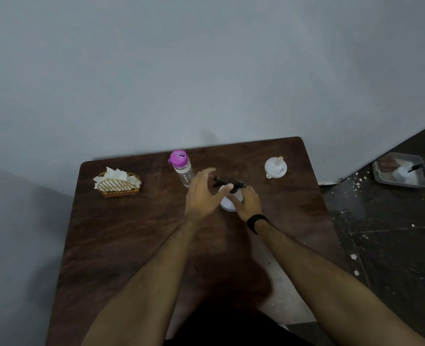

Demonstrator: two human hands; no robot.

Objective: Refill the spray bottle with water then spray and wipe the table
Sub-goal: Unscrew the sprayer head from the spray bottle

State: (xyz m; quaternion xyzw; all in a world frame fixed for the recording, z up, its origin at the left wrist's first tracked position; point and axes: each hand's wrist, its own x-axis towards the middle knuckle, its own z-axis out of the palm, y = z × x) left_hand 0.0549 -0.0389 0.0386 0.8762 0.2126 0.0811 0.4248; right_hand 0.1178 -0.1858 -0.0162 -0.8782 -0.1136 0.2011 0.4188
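Note:
The spray bottle (227,205), white-bodied with a black trigger head (228,181), stands on the brown wooden table (136,233) near its middle. My right hand (247,202) grips the bottle's body from the right side. My left hand (204,193) hovers at the head from the left, fingers spread and arched, with the thumb touching just under the black head. A clear water bottle (182,169) with a pink cap stands just behind my left hand. A white funnel (275,168) lies at the back right of the table.
A gold wire basket (117,183) holding white tissues sits at the back left of the table. A grey wall runs behind the table. On the dark floor to the right lies a grey tray (401,171) with another spray bottle in it.

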